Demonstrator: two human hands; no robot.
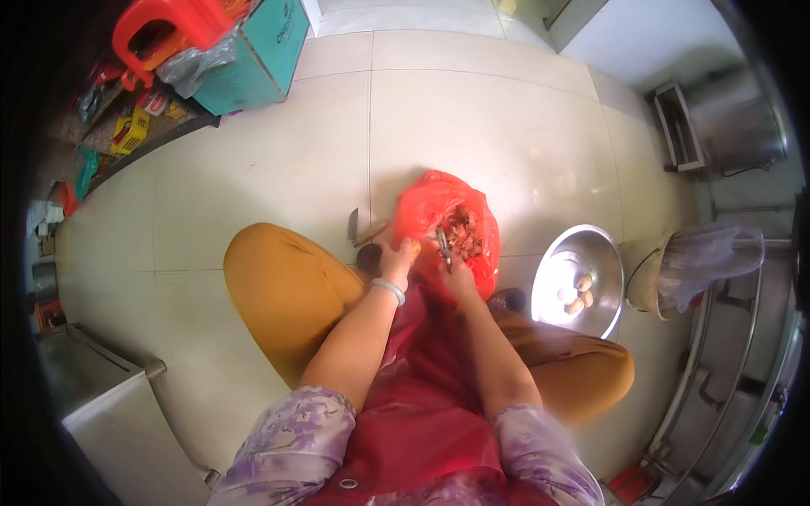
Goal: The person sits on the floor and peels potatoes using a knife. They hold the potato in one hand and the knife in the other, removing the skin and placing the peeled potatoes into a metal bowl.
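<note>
My left hand [397, 262], with a bangle at the wrist, is closed around a small yellowish piece [414, 248] at the near left edge of a red plastic bag [436, 183]. My right hand [458, 278] grips a tool with a metal blade [443, 243], perhaps a peeler, over the bag's opening. Brownish peelings or scraps [465, 231] lie inside the bag. To the right, a steel basin [610, 265] holds several pale, peeled-looking pieces [583, 283]. A knife [357, 226] lies on the floor left of the bag, its handle pointing towards it.
Right of the basin stands a bucket [645, 275] with a clear plastic bag over its rim. A metal rack [721, 373] runs along the right. Shelves [158, 142] and a teal box [253, 76] stand at upper left, a steel cabinet [120, 411] at lower left.
</note>
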